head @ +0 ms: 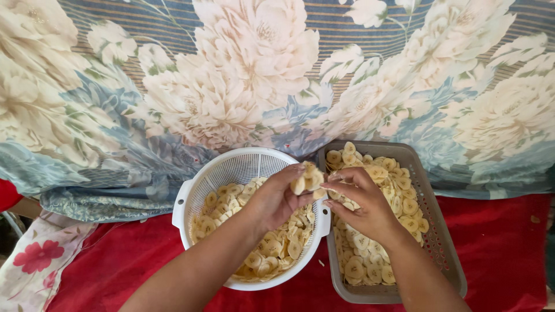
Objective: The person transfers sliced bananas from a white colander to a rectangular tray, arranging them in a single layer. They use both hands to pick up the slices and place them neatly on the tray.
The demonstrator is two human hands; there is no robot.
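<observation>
My left hand (pixel 276 198) holds a small clump of pale yellow banana slices (pixel 307 179) above the rim of a round white colander (pixel 193 188). My right hand (pixel 359 203) pinches the same clump from the right, fingertips touching the slices. The colander is about half full of loose round slices. Right of it stands a grey rectangular perforated basket (pixel 442 231), also heaped with slices, and my right hand hovers over its left side.
Both containers rest on a red cloth (pixel 503 242). A large floral fabric in cream, blue and green (pixel 243 81) covers the whole back. A white cloth with red flowers (pixel 37 260) lies at the lower left.
</observation>
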